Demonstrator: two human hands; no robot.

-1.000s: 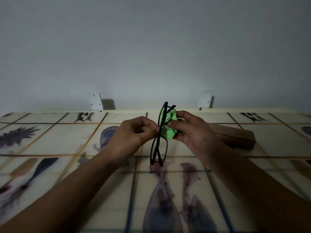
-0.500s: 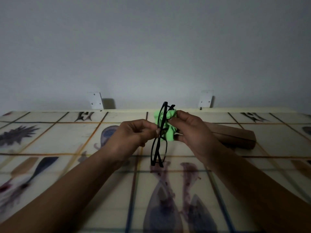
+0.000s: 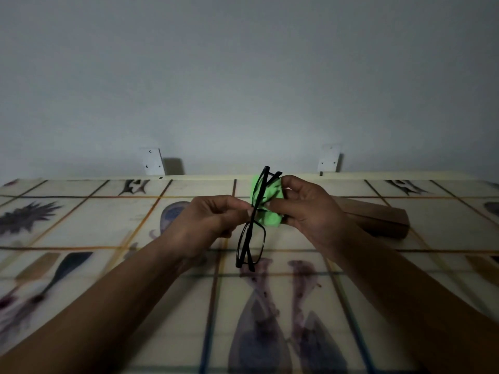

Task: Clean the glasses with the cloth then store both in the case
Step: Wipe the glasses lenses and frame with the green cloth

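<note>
Your left hand [image 3: 213,220] pinches the glasses [image 3: 252,225] at mid-frame, fingers curled. Your right hand [image 3: 305,209] grips the green cloth [image 3: 266,205], bunched against the upper lens. Glasses black, folded, held on end above the table [image 3: 81,220]. Brown case [image 3: 378,220] lies behind your right hand.

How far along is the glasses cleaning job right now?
Done: nothing yet. In hand: the left hand pinches the black glasses while the right hand holds the green cloth against one lens. Left: both must go into the brown case, lying on the table.
</note>
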